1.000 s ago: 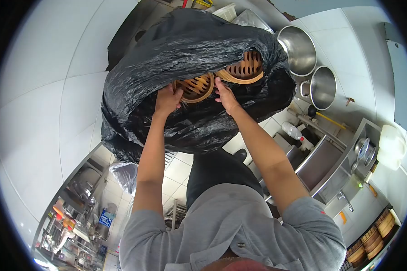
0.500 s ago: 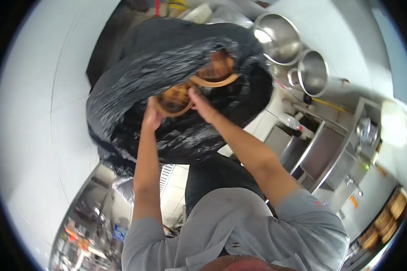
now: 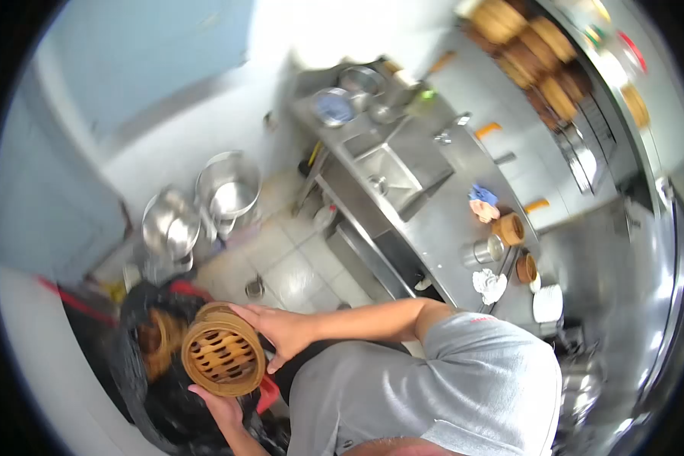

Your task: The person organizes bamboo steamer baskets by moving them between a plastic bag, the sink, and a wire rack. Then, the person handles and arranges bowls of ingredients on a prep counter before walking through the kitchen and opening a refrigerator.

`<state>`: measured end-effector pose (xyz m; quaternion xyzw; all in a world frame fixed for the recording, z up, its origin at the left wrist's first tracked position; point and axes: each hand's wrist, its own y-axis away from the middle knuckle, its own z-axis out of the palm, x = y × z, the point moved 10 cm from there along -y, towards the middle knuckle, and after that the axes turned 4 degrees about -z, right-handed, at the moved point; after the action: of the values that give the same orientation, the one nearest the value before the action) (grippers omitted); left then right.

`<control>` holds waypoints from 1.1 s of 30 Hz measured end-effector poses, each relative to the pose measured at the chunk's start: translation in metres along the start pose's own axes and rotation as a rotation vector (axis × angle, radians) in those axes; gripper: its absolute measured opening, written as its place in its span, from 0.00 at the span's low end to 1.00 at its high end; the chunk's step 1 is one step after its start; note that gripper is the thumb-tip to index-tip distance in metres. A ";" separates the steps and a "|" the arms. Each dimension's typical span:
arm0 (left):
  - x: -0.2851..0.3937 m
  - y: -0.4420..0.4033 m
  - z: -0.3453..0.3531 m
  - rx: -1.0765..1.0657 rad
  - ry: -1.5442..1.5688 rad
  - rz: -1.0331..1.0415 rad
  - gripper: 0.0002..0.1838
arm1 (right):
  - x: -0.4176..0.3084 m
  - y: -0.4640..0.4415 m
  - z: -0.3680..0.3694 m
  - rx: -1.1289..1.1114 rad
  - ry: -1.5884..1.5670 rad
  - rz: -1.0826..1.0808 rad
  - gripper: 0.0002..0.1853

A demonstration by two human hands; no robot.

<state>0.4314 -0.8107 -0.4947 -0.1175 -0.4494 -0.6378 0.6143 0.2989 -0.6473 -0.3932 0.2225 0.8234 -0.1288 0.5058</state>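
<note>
Between my two hands is a round bamboo steamer basket (image 3: 222,357), its slatted face turned towards me. A second rim shows behind it, so it looks like a short stack. My right hand (image 3: 285,332) grips the upper right side, thumb apart from the fingers. My left hand (image 3: 222,410) holds the lower edge, with part of its fingers hidden beneath the rim. Below and to the left lies an open black plastic bag (image 3: 135,395). Inside the bag sits another bamboo steamer (image 3: 158,346), partly covered.
Two steel pots (image 3: 229,186) stand on the floor by the wall. To the right runs a steel counter (image 3: 452,235) with a sink (image 3: 391,171), small bamboo baskets (image 3: 509,228) and a metal cup (image 3: 488,249). More bamboo steamers (image 3: 536,49) fill a wall shelf.
My view has swung to the right, towards the sink counter. The bamboo steamer in my hands has come up out of the black bag and is held above its edge.
</note>
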 end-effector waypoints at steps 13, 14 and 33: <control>-0.309 -0.063 0.527 -0.919 -0.709 -0.555 0.48 | 0.085 0.511 -0.248 1.190 0.102 0.460 0.63; -0.340 -0.059 0.552 -0.943 -0.768 -0.593 0.48 | 0.104 0.545 -0.248 1.272 -0.019 0.489 0.62; -0.400 0.010 0.718 -1.845 -1.547 0.720 0.20 | 0.096 0.658 -0.227 1.735 0.400 0.784 0.61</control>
<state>0.2391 -0.0225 -0.3632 -0.9612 -0.0211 -0.2746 0.0186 0.4121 0.0453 -0.3665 0.7943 0.3804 -0.4730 0.0239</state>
